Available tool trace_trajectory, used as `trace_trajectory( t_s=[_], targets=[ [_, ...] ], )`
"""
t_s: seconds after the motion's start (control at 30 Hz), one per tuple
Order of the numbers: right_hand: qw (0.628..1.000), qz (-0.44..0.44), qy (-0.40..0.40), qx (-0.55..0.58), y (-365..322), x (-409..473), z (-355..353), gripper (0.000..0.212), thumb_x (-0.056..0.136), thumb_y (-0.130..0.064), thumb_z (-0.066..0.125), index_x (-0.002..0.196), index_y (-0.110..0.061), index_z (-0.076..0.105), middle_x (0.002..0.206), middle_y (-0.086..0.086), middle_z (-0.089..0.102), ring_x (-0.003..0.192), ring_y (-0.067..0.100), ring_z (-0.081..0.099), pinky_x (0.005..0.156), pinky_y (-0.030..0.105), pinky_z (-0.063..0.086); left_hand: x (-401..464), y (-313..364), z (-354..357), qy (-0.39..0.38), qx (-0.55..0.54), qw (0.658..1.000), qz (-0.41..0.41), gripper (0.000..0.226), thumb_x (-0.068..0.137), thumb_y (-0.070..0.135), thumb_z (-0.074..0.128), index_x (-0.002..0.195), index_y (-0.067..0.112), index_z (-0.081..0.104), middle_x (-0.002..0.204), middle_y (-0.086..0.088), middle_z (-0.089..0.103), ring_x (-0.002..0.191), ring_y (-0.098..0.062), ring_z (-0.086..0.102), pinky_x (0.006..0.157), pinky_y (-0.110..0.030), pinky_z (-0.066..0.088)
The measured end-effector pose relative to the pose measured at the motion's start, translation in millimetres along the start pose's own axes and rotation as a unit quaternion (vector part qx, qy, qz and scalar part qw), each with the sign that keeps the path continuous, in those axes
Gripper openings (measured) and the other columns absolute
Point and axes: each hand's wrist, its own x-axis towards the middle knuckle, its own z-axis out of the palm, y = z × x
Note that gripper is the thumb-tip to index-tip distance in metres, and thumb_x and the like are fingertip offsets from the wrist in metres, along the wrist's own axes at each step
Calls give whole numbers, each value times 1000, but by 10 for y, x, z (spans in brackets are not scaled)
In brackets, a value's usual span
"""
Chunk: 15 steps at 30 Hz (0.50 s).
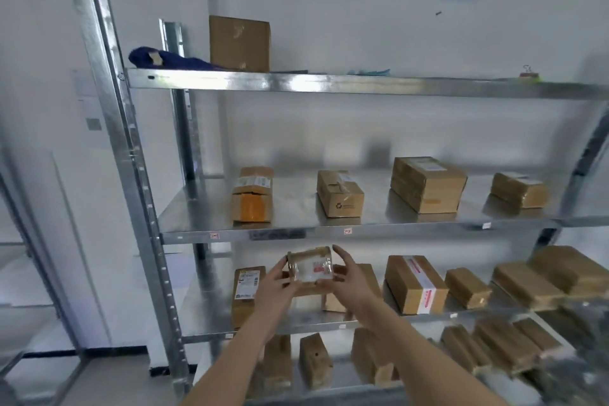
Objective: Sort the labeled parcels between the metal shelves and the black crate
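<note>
In the head view, the left hand [280,280] and right hand [346,277] grip a small taped parcel [309,265] by its sides at 6 o'clock, in front of the metal shelves [329,231]; glossy wrap may cause slippage, and no black crate is visible.

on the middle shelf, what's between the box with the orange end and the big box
One small cardboard box with a recycling mark stands between the orange-ended box and the big box, apart from both, in the head view.
</note>
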Motion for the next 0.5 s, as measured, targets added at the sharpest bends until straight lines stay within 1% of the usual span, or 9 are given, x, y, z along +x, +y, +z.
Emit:
trace_trajectory(
  t_s=[0.1,0.17,0.23,0.27,0.3,0.37,0.43,0.5],
  targets=[
    [999,-28,-16,-9,-90,-248,-113,82,85,12,72,144,-37,42,123,8,62,107,15,66,69,19,57,-242,127,56,-23,18,999,28,83,81,12,81,146,42,39,128,5,61,110,-12,61,99,-42,52],
    [999,-41,-18,-16,-135,-405,-191,80,84,12,73,141,-37,44,123,10,63,108,18,67,73,22,59,-421,199,105,-25,22,999,41,84,78,9,82,142,45,40,125,5,60,109,-12,61,95,-37,55],
    [999,-43,-20,-19,-180,-581,-259,74,84,8,75,136,-35,45,123,9,63,107,19,66,71,22,59,-608,259,155,-14,21,998,53,74,81,1,76,135,44,48,127,3,58,109,-13,60,89,-32,58],
    [999,-44,-19,-17,-196,-665,-285,68,85,3,77,134,-33,46,122,7,63,107,18,66,69,20,58,-696,280,178,-8,13,998,57,68,83,0,73,130,43,51,128,2,58,110,-14,60,88,-33,58],
    [999,-48,-21,-15,-212,-746,-310,63,86,-2,78,133,-29,46,122,4,63,106,16,66,68,18,57,-777,297,202,-2,3,998,59,60,85,3,72,126,42,53,128,3,59,112,-15,60,89,-34,59],
    [998,-56,-18,-2,-241,-877,-334,53,89,-13,79,129,-23,46,121,2,64,106,15,67,68,15,56,-935,330,248,8,-17,998,56,43,89,15,71,119,40,54,124,7,63,113,-16,62,91,-35,58],
    [998,-59,-7,8,-255,-983,-334,44,92,-23,76,125,-20,47,124,5,63,108,17,68,73,18,58,-1081,349,278,28,-27,997,61,27,91,30,70,114,36,56,119,6,68,108,-15,66,88,-32,59],
    [998,-58,-5,7,-260,-1091,-320,35,96,-25,72,121,-21,48,127,7,61,108,19,68,78,24,61,-1234,369,290,52,-27,996,74,19,93,34,67,109,31,57,116,3,70,103,-15,68,82,-30,60]
  ],
)
